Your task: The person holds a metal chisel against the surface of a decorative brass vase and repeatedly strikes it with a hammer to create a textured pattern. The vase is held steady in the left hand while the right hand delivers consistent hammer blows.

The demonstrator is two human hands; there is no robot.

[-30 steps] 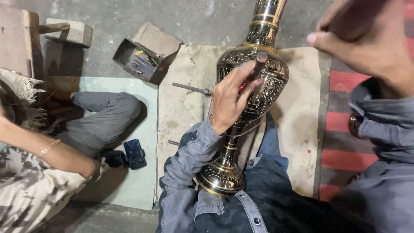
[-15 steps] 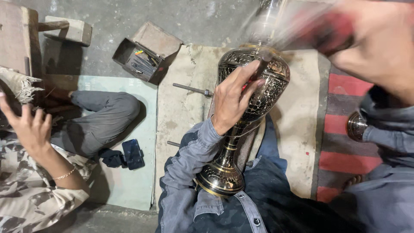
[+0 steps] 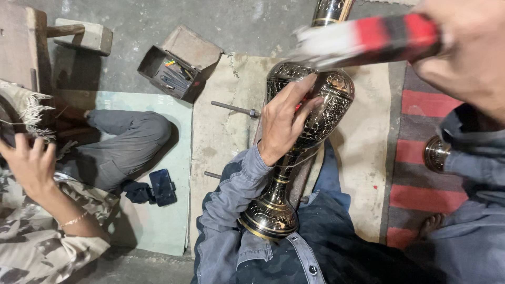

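Note:
A tall engraved brass vase [image 3: 329,102] leans across my lap, its round foot [image 3: 270,217] against my denim shirt. My left hand [image 3: 284,122] lies on the vase's belly, fingers pinched around a thin tool with a red part [image 3: 300,108], mostly hidden. My right hand [image 3: 463,50] is close to the camera at the top right, gripping a blurred red, black and white striped handle [image 3: 368,38] that reaches left above the vase's shoulder. The vase's neck [image 3: 330,10] runs out of the top edge.
Another person sits at the left, one hand [image 3: 29,165] raised, knee [image 3: 134,139] bent on a green mat [image 3: 158,226]. A phone [image 3: 162,186] lies there. An open box of tools [image 3: 173,73], a metal rod [image 3: 234,109], a wooden block [image 3: 84,36] and a second brass piece [image 3: 435,153] lie around.
My right hand has swung the striped handle left, over the vase's shoulder. My left hand stays on the vase. The person at the left has raised a hand.

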